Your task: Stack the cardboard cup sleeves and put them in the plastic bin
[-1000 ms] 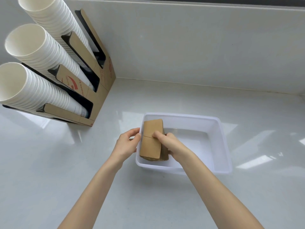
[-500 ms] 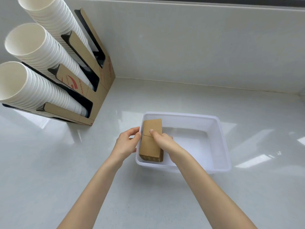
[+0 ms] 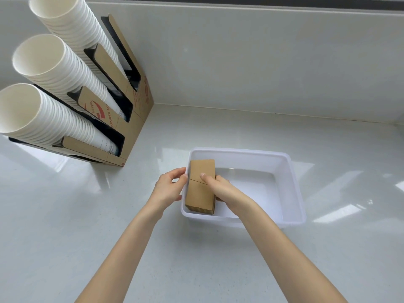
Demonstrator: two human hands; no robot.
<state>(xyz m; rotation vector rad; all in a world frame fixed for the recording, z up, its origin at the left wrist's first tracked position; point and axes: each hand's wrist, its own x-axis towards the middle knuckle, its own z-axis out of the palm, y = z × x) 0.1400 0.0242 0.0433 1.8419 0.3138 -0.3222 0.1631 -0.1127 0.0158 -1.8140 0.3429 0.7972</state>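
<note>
Placing step: both hands [image 3: 169, 189] [image 3: 220, 189] grip the sleeves [image 3: 200, 189] in the bin's [image 3: 293, 189] left end (nearly seated). Next: let go.

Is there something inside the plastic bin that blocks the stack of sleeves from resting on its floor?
Nothing visible does. The stack of sleeves is already at the left end of the plastic bin, held between the left hand and right hand.

A cardboard cup dispenser [image 3: 133, 119] is standing on the white countertop [image 3: 65, 215], holding three tilted stacks of white paper cups [image 3: 65, 68].
</note>
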